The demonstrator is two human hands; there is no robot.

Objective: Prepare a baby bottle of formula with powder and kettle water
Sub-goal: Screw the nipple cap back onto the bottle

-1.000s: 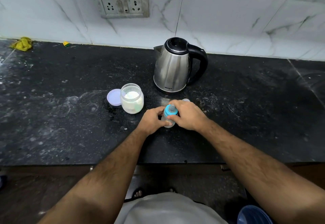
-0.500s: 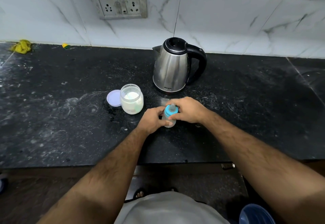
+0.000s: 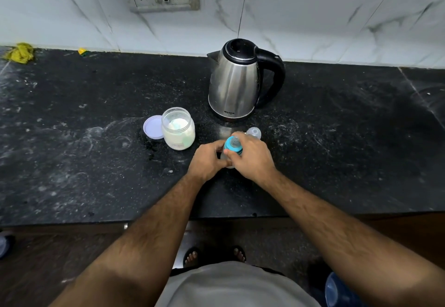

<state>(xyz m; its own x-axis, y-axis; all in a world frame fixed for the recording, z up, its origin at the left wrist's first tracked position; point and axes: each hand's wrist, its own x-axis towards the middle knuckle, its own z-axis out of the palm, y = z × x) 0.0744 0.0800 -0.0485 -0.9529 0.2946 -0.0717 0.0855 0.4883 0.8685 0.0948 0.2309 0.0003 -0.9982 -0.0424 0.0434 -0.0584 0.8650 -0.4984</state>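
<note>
Holding the bottle (image 3: 228, 159) upright on the counter (image 3: 72, 162), we have both hands on it; our left hand (image 3: 207, 159) wraps its grip around the clear body, while our right hand (image 3: 252, 157) closes its grip on the blue collar (image 3: 232, 147) with the teat (image 3: 235, 141) poking up between the fingers; this split makes sense, since one hand must brace the body for the other to turn the ring. We cannot tell from here whether the collar is being tightened or loosened, nor what is inside the bottle, as our hands hide most of it.

The bottle sits near the counter's front, just before the kettle (image 3: 237, 82), whose handle faces right and so suits a right-hand lift; its lid looks shut. A clear cap (image 3: 254, 133) rests just behind our right hand, set aside, we judge, so the teat is free to handle. The powder jar (image 3: 178, 128) stands open to the left of the bottle, with its lid (image 3: 153, 127) lying flat and touching it on the far side, close enough for scooping; white powder fills part of the jar.

Our guess is that the jar wants closing soon, since an open jar beside working elbows could tip.
</note>
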